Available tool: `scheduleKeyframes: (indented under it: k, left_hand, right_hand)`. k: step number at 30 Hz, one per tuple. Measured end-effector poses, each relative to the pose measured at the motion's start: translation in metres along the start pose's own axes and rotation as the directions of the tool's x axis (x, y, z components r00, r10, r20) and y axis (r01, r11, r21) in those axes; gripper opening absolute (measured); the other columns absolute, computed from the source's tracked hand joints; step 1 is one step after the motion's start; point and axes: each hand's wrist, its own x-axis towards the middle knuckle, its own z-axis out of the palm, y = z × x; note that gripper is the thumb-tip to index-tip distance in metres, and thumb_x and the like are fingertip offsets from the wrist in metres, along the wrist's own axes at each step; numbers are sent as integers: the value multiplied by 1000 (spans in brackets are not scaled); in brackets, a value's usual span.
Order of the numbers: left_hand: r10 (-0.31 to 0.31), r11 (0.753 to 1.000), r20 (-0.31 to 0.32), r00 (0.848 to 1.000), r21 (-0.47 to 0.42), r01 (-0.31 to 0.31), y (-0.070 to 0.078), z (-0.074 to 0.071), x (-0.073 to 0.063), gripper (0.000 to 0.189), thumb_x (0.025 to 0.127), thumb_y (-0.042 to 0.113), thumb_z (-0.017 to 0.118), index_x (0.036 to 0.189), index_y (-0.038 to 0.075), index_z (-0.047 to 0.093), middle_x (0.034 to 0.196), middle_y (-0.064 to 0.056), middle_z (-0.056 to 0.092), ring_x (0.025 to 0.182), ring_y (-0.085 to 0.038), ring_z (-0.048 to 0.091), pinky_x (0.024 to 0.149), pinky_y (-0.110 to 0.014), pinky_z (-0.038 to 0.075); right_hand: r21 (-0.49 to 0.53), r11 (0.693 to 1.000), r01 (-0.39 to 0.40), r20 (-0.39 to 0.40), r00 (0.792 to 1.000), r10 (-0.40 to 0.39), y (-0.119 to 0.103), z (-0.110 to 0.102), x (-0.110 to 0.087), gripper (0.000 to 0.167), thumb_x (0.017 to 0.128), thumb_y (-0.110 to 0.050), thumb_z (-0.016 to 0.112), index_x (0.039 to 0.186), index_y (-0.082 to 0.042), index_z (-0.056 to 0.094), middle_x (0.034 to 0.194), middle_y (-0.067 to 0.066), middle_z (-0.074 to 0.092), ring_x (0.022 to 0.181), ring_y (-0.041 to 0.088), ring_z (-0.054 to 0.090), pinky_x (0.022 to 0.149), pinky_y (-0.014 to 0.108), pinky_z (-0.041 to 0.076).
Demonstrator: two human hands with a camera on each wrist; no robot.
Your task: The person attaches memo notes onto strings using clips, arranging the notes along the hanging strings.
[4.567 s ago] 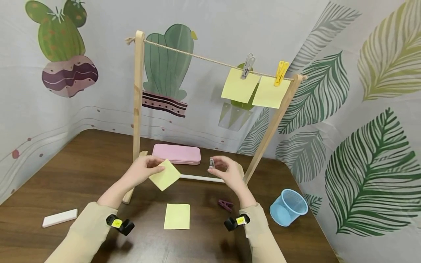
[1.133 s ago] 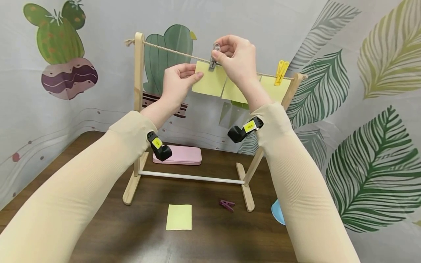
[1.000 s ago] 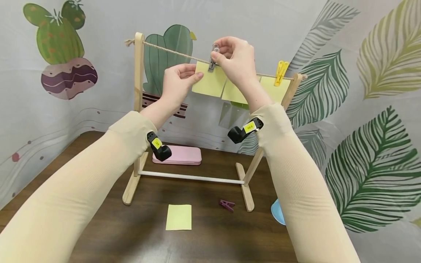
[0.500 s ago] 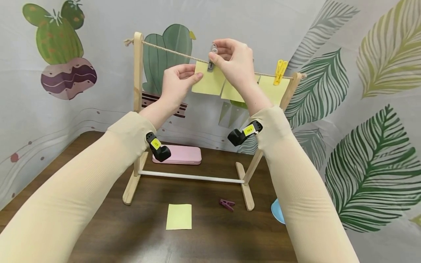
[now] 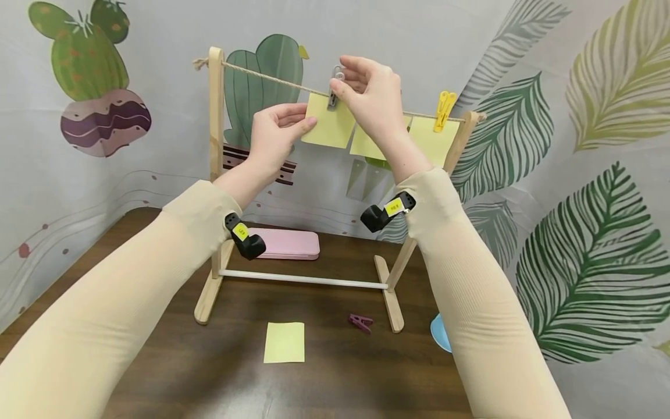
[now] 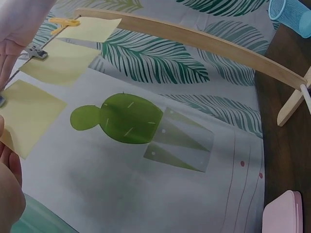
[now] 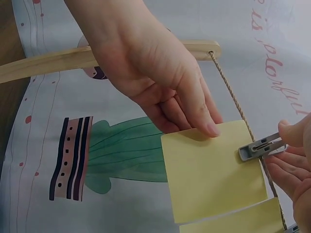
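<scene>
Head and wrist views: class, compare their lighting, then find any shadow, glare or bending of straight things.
Head view: brightest, with soft shadow and faint glare on the table; left wrist view: dimmer, the right wooden post looking bowed; right wrist view: also dimmer, the left wooden post curving gently, the grey clip fairly sharp.

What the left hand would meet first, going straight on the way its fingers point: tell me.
The left hand pinches the yellow note; past that, it would probably meet the grey clip first, with the right hand just beyond. Exact depth is hard to judge.
</scene>
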Motion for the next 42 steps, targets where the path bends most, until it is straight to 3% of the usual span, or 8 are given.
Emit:
scheduleKeyframes:
  k: [5, 10, 13, 18, 23, 29, 36, 42]
  left_hand:
    - [9, 1000, -10, 1000, 30, -9, -5, -7, -3, 34, 86, 10, 74, 118, 0, 69, 112, -11, 73, 100, -10, 67, 83, -19, 52]
    - [-5, 997, -16, 1000, 73, 6, -12, -15, -9, 34, 87, 13, 74, 119, 2, 69, 114, -9, 72, 103, -9, 66, 91, -22, 51]
    - [-28, 998, -14, 1000, 47, 28, -18, -19, -13, 34, 87, 12, 74, 119, 0, 68, 113, -8, 73, 98, -6, 67, 94, -24, 51]
    - [-53, 999, -10, 999, 13, 53, -30, -25, -22, 35, 87, 9, 74, 119, -4, 67, 105, -4, 74, 87, -3, 69, 95, -26, 52]
    - [-64, 996, -2, 998, 56, 64, -42, -33, -36, 36, 87, 10, 73, 120, -4, 66, 99, 3, 74, 89, 0, 68, 94, -23, 51]
    - [-101, 993, 31, 994, 71, 99, -61, -44, -52, 39, 90, 15, 71, 125, -1, 63, 98, 13, 72, 95, 1, 65, 83, -17, 48]
    - [-154, 987, 23, 988, 47, 153, -85, -54, -72, 41, 91, 12, 69, 128, -5, 59, 96, 16, 70, 95, 2, 65, 99, -25, 48]
    - [-239, 969, 46, 970, 76, 235, -105, -61, -95, 44, 92, 16, 69, 131, -2, 58, 95, 22, 67, 99, 3, 63, 109, -34, 42]
  right_hand:
    - [46, 999, 14, -35, 999, -12, 3, 0, -1, 46, 92, -17, 68, 135, -5, 57, 131, 11, 64, 117, 14, 64, 96, 17, 48]
    - [179, 982, 58, -104, 994, -39, 8, -1, -5, 43, 91, -8, 68, 132, 1, 58, 129, 16, 64, 117, 17, 64, 97, 16, 47]
    - [253, 964, 80, -147, 988, -43, 14, -2, -10, 40, 91, -4, 67, 130, 2, 59, 127, 17, 65, 115, 17, 64, 97, 17, 47]
    - [302, 939, 165, -241, 966, -92, 30, -1, -22, 34, 91, -1, 66, 124, 4, 61, 119, 19, 67, 107, 18, 66, 97, 23, 50]
    - [305, 929, 208, -306, 946, -111, 42, 1, -41, 28, 90, -2, 67, 117, 5, 63, 112, 18, 69, 100, 14, 67, 95, 26, 52]
    - [306, 919, 247, -312, 938, -149, 63, 6, -63, 26, 91, 0, 64, 116, 10, 62, 109, 22, 69, 95, 8, 66, 93, 28, 53]
    - [272, 922, 274, -316, 931, -183, 92, 16, -92, 27, 91, 1, 64, 115, 13, 60, 109, 28, 68, 94, 0, 65, 89, 26, 54]
    - [292, 938, 187, -276, 955, -105, 119, 25, -121, 28, 92, -1, 64, 117, 12, 60, 112, 27, 67, 96, 0, 65, 90, 23, 53]
